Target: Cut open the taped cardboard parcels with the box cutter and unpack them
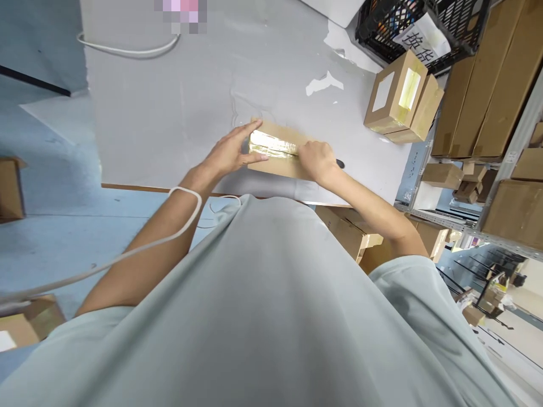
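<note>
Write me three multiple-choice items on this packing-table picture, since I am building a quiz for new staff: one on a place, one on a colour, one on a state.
1. Where does the cardboard box under the hands lie?
A. on the white table, near its front edge
B. on the blue floor
C. in the black crate

2. What colour is the shiny tape along the top of that box?
A. red
B. yellowish
C. black

3. How does the left hand meet the box?
A. it hangs well above it
B. it grips a pair of scissors
C. it lies flat, fingers stretched over the box's left end

Answers:
1 A, the box rests on the table just ahead of the person's body.
2 B, the strip gleams pale yellow.
3 C, open fingers press on the box, while the right hand is curled at the tape's right end.
</note>
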{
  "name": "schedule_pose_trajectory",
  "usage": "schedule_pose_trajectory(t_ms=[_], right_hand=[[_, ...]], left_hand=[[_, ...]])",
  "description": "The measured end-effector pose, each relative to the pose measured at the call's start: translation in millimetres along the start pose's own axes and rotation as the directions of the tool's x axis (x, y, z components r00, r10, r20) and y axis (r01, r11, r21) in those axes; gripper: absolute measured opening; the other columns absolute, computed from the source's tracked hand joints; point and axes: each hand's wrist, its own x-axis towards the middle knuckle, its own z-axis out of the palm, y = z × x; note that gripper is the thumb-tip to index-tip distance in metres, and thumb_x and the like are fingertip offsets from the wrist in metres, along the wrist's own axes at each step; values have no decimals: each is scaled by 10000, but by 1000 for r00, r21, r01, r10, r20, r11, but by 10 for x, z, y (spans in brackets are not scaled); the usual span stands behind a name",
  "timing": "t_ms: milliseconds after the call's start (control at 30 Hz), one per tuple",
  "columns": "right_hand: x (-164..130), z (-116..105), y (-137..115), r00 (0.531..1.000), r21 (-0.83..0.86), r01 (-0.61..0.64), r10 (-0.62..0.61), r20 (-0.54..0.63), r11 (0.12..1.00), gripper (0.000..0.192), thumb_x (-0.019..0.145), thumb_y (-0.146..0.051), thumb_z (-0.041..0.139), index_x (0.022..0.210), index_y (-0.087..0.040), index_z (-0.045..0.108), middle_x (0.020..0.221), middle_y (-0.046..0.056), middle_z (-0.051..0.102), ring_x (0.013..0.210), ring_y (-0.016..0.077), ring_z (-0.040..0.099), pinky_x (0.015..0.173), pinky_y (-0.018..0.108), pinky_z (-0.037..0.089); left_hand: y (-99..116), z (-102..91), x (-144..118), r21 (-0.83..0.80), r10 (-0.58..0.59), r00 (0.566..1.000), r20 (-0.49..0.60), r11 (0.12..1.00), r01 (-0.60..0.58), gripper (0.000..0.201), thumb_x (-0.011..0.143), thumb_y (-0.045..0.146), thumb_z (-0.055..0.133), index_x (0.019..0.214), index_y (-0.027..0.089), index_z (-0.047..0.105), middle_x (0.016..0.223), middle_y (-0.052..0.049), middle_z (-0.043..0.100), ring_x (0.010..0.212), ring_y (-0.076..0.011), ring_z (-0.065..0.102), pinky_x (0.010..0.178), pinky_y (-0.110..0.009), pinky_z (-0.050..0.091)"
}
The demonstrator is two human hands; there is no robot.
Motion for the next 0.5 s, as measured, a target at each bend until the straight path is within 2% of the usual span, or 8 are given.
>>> schedule_pose_trajectory(t_ms=[100, 167, 233, 300, 367, 400, 433, 500], right_hand=[[-230, 171, 385, 990, -21, -138, 138, 16, 990, 360, 1160, -148, 521, 1340, -130, 833, 1263, 247, 860, 1186, 337, 830, 980, 407, 619], [-279, 275, 552, 991, 3, -131, 131, 24, 991, 399, 1141, -86, 498, 1363, -130, 827, 1298, 253, 854, 1181, 342, 830, 970, 418, 613], [-237, 369, 633, 995, 44, -98, 99, -4, 994, 360, 1147, -119, 534, 1338, -131, 838, 1291, 259, 855, 1173, 357, 830, 976, 438, 614], [-146, 453, 654, 997, 88, -52, 58, -59, 995, 305, 1157, -220, 597, 1300, -137, 853, 1233, 259, 865, 1156, 373, 830, 978, 458, 624], [-72, 522, 648, 993, 120, -4, 18, -117, 993, 311, 1158, -313, 627, 1286, -149, 858, 1165, 245, 873, 1135, 377, 828, 968, 466, 634], [-59, 550, 645, 991, 129, 13, 5, -136, 992, 314, 1157, -332, 629, 1280, -156, 858, 1146, 236, 876, 1126, 375, 827, 959, 465, 637], [-67, 573, 644, 990, 133, 21, -2, -142, 991, 307, 1156, -328, 628, 1275, -163, 858, 1141, 228, 877, 1119, 371, 827, 949, 460, 638], [-145, 605, 658, 992, 133, 11, 6, -127, 991, 279, 1150, -258, 620, 1270, -171, 856, 1161, 218, 879, 1111, 361, 830, 930, 443, 636]], left_hand=[[62, -22, -1, 3, -37, 999, -34, 999, 37, 1186, 767, 930, 888, 1768, 410, 519, 1804, -96, 537, 1678, -443, 491, 1413, -649, 383], [169, 30, 11, 11, -56, 994, -90, 998, 57, 1191, 737, 966, 877, 1731, 384, 569, 1810, -98, 534, 1696, -451, 461, 1432, -673, 347], [332, 175, 43, 32, -85, 980, -180, 995, 92, 1117, 785, 966, 839, 1692, 358, 605, 1817, -101, 528, 1739, -444, 398, 1463, -655, 300], [521, 402, 89, 60, -126, 946, -299, 987, 150, 1044, 908, 950, 730, 1705, 293, 578, 1837, -124, 497, 1775, -431, 331, 1480, -633, 258], [694, 648, 128, 92, -180, 890, -418, 967, 239, 1020, 1034, 907, 583, 1748, 183, 495, 1901, -170, 375, 1800, -447, 253, 1472, -673, 213], [765, 752, 138, 104, -211, 865, -456, 952, 287, 995, 1066, 875, 549, 1756, 163, 467, 1939, -182, 277, 1813, -462, 200, 1464, -709, 195], [822, 832, 141, 111, -237, 848, -474, 939, 324, 962, 1084, 839, 537, 1764, 164, 444, 1964, -182, 188, 1822, -472, 152, 1458, -738, 186], [900, 915, 127, 121, -265, 848, -460, 927, 355, 888, 1096, 760, 551, 1778, 209, 407, 1985, -155, 79, 1834, -468, 87, 1456, -763, 194]])
